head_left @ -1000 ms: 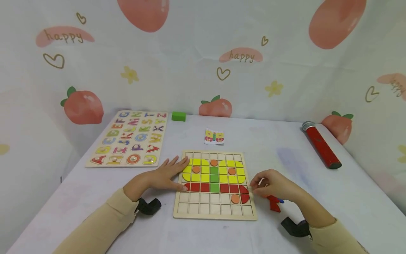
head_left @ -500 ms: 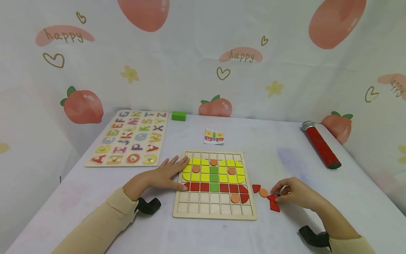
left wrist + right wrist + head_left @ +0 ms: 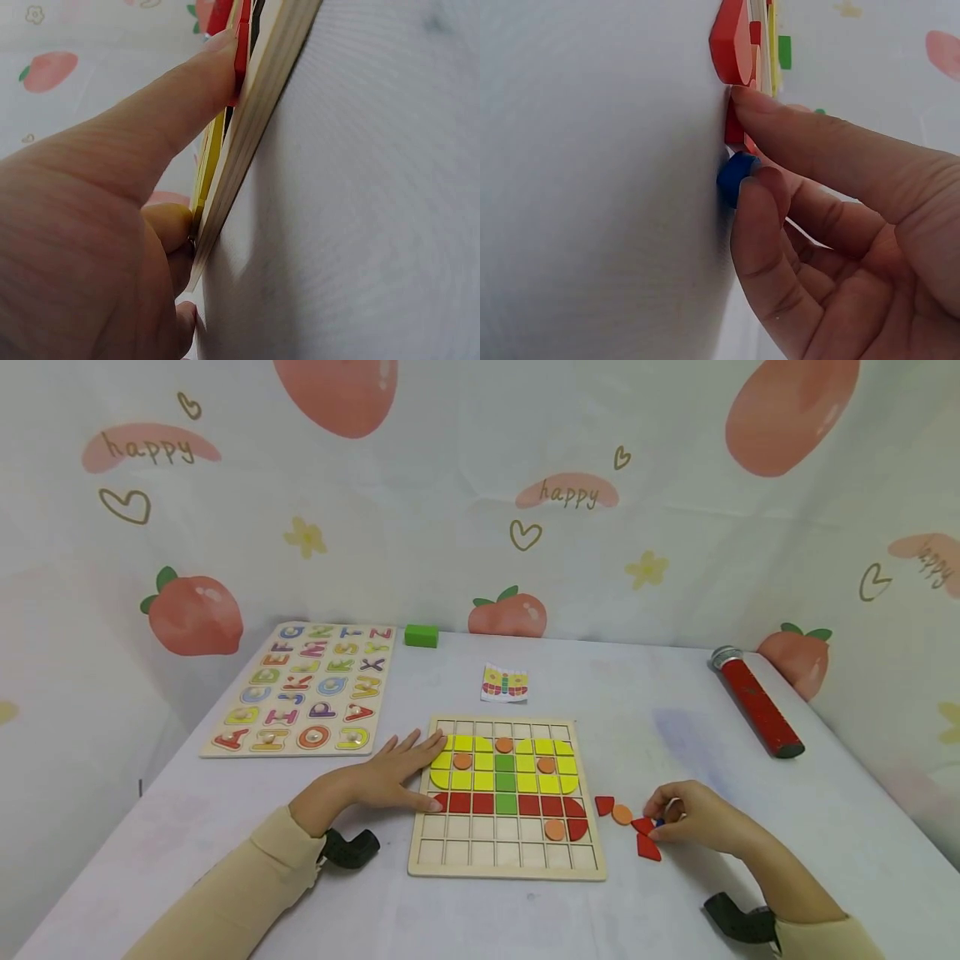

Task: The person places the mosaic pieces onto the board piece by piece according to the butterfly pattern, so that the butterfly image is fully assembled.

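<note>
My left hand (image 3: 392, 774) lies spread on the left edge of the wooden grid board (image 3: 480, 858), its thumb on a red tile (image 3: 241, 56) at the row's end. Yellow, green and red tiles form a winged pattern there, with orange discs among them. Right of the board, my right hand (image 3: 701, 817) pinches a small red tile (image 3: 643, 827) with thumb and fingers. A blue piece (image 3: 736, 178) sits by its curled fingertips. Another red tile (image 3: 648, 847) lies just below; an orange disc (image 3: 622, 815) and a red quarter-shaped tile (image 3: 604, 806) lie toward the board.
A small picture card (image 3: 505, 683) with a butterfly-like pattern lies behind the board. An alphabet puzzle board (image 3: 300, 689) is at the left, with a green block (image 3: 422, 636) near its far corner. A red microphone (image 3: 761, 706) lies at the far right.
My right hand has moved from the board's right edge rightward and down to the loose tiles, uncovering the orange disc and a red tile. The left hand stays put.
</note>
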Demonstrator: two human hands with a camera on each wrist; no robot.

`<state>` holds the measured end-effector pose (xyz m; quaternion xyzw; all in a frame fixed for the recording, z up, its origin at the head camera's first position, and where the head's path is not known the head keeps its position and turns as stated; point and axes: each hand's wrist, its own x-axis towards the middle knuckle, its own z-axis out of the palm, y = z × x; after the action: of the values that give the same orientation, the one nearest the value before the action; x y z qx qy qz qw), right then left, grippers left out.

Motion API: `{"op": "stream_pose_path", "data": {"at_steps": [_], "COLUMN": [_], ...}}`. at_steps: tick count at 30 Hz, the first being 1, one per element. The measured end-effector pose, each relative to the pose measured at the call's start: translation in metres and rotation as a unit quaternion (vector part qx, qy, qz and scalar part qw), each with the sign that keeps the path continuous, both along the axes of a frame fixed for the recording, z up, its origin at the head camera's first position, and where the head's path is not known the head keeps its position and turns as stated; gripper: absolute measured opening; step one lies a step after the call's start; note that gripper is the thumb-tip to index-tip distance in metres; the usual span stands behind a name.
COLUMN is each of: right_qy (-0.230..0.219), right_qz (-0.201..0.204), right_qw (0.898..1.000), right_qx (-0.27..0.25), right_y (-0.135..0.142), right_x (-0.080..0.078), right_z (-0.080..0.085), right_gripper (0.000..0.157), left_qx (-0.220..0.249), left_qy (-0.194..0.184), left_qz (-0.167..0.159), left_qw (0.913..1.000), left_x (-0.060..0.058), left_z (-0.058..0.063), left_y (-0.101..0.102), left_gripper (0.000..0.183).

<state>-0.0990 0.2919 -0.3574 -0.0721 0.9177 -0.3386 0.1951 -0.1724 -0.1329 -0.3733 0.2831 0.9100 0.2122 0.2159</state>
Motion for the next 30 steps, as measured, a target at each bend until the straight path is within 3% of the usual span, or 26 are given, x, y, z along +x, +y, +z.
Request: {"op": "stream_pose_path", "data": {"at_steps": [16,22,30], "right_qy": [-0.018,-0.025,-0.028], "right_qz": [-0.004,0.031,0.048], "right_qw": [0.998,0.995,0.995], "right_qx": [-0.057,-0.091,-0.078], "right_y": [-0.012,-0.03,-0.062], "right_x": [-0.011,-0.018,-0.031], "right_z": [0.005,0.009,0.013], "right_gripper": [0.021,0.02,0.019], "left_qx": [0.002,-0.001,0.0], "left_qy": [-0.004,-0.004,-0.004], "left_qz": [0.003,0.004,0.001], "left_qw": [1.0,1.0,1.0], "left_x": [0.001,0.0,0.0], "left_z": [0.0,-0.001,-0.001], "left_y": [0.0,0.0,0.0], "left_gripper": [0.101,0.101,0.1]}}
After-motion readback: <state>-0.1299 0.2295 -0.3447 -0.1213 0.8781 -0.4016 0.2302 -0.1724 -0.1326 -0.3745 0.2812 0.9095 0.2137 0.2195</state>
